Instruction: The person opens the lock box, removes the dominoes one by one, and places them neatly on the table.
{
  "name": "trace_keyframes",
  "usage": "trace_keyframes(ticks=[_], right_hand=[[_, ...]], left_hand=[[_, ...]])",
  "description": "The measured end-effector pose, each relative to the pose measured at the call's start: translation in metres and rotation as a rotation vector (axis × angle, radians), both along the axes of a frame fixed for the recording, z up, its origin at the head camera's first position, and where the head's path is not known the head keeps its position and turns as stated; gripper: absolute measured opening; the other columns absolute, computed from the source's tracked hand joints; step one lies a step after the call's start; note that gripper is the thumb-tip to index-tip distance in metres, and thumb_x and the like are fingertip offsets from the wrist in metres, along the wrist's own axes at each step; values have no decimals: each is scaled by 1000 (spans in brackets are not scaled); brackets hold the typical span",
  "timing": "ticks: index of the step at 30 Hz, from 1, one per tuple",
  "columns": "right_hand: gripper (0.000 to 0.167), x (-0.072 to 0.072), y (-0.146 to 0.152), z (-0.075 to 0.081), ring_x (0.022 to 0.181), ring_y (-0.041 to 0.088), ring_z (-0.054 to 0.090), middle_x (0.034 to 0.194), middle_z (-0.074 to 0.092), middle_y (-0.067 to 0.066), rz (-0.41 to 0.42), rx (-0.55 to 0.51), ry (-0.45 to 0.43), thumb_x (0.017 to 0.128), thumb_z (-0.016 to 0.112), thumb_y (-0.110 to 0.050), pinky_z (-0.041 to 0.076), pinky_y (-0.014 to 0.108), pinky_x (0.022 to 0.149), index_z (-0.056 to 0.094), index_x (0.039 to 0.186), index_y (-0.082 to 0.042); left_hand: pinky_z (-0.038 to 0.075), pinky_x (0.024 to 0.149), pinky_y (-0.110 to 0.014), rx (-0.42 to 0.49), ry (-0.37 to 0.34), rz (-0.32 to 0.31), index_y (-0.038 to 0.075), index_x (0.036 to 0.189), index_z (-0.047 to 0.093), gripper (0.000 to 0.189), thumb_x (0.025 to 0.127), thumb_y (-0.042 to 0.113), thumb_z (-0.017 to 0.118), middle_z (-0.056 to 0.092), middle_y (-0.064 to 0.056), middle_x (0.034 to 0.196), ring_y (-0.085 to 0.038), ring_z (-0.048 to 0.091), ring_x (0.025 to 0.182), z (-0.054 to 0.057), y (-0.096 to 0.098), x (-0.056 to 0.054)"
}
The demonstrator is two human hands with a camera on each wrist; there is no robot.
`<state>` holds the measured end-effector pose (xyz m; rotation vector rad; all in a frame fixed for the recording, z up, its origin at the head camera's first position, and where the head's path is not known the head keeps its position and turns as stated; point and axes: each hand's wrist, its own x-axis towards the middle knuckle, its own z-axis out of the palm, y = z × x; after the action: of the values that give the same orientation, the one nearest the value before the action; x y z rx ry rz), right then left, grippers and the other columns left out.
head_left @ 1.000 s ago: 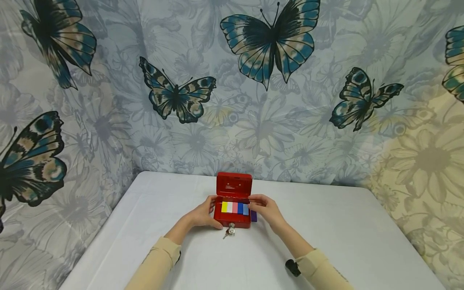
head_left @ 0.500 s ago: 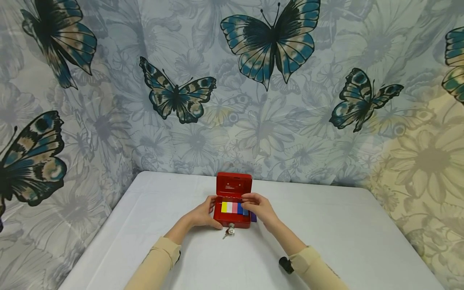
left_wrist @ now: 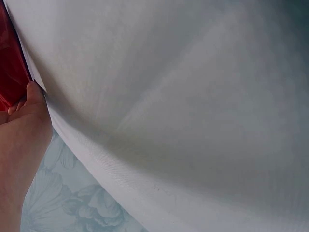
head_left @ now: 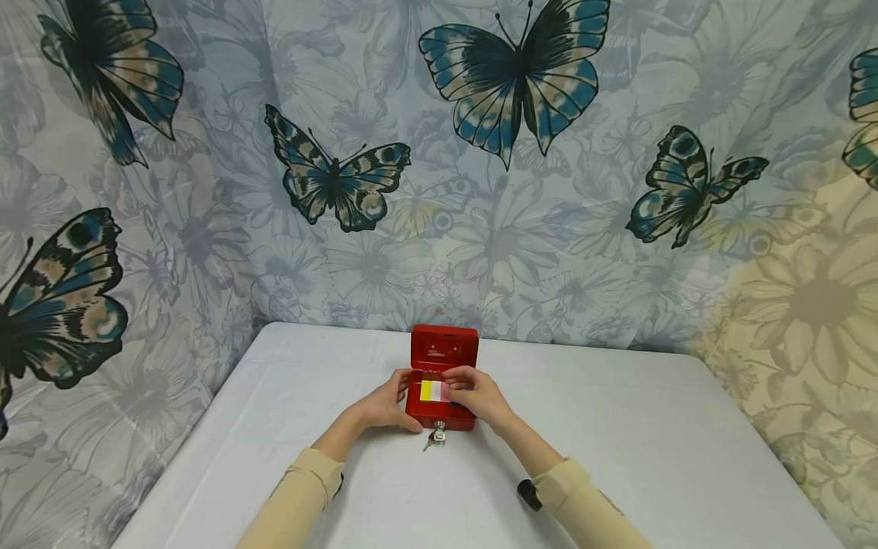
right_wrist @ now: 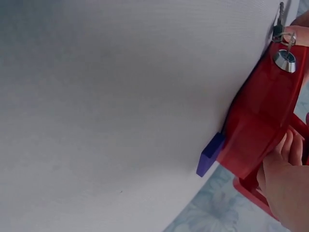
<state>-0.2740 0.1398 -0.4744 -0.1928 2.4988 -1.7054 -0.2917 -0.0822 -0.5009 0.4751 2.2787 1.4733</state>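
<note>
A red metal cash box (head_left: 458,415) stands on the table in the head view, its lid (head_left: 444,343) raised at the back. Inside lies a row of coloured blocks; yellow (head_left: 425,391), white (head_left: 435,391) and part of a pink block show. My left hand (head_left: 381,406) grips the box's left side, thumb at the front corner. Over the right part of the row is my right hand (head_left: 480,396), its fingertips at the pink block; it covers the blue blocks. A keyring with keys (head_left: 430,441) hangs from the front lock (head_left: 440,426). In the right wrist view those fingers reach behind the box wall.
A purple block (right_wrist: 210,153) lies on the table against the box's right side. The table has a white cloth (head_left: 604,427); a butterfly-patterned cloth (head_left: 514,252) hangs behind it. A small black device (head_left: 529,494) is at my right cuff.
My right hand has moved left across the row, from the light blue block to the pink one, covering the blue blocks. My left hand and the box have stayed in place.
</note>
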Motion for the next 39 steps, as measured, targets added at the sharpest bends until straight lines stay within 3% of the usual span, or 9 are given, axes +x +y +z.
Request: trace_keyframes(ticks=[5,17,23,30,39], right_hand=[[25,-2,-5,-1,98,24,64,108,68,10,54,70,40,89,69,-8,57,36,85,65,114,-5],[28,-7,-15,-8,92,24,60,109,68,10,205,348,283,87,71,-5,54,42,85,66,114,-5],[29,-10,-17,-10,105,26,60,114,67,9,234,445,338,87,73,-8,49,48,96,66,115,-6],[34,-9,-21,-13,115,31,56,122,64,11,289,513,371,87,73,-10,45,49,101,64,120,-5],[38,-8,-22,-13,120,31,53,125,63,11,283,563,337,88,72,-13,43,50,103,63,125,-5]], left_hand=[[27,115,-46,-13,-5,15,2,147,22,102,70,11,88,31,-19,151,-36,30,140,-1,0,-1],[26,115,-46,-7,-11,7,2,147,21,102,71,11,88,29,-20,152,-36,28,141,0,-1,0],[26,116,-45,-15,-8,9,2,147,22,101,71,12,88,29,-19,152,-35,29,141,0,-1,-1],[26,115,-46,-1,0,11,0,146,23,101,69,7,88,31,-21,150,-36,29,141,0,-1,-1],[26,115,-46,-1,3,4,0,146,23,100,70,9,88,31,-20,151,-36,29,141,0,-1,-2]])
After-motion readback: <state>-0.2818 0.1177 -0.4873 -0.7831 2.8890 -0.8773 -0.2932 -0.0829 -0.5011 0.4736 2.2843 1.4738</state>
